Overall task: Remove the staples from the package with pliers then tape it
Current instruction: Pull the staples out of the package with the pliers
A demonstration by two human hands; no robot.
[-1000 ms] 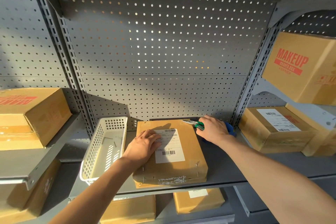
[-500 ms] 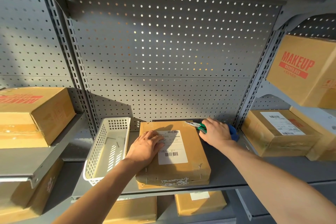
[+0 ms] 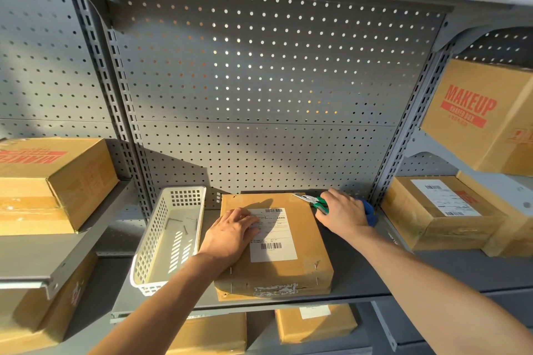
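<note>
Brown cardboard package (image 3: 291,242) under your flat, open left hand (image 3: 230,236); right hand (image 3: 343,212) grips green-handled pliers (image 3: 313,201). Staples remain at near edge: tips may slip, tearing cardboard.

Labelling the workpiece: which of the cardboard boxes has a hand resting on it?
The flat box on the middle shelf beside the white basket: the left hand rests on its top. No hand touches the other boxes.

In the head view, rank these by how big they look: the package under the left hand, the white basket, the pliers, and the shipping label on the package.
1. Package and white basket: look similar in extent, so no ranking between them.
2. Shipping label.
3. Pliers, smallest, though the right hand hides part of the handles.
</note>
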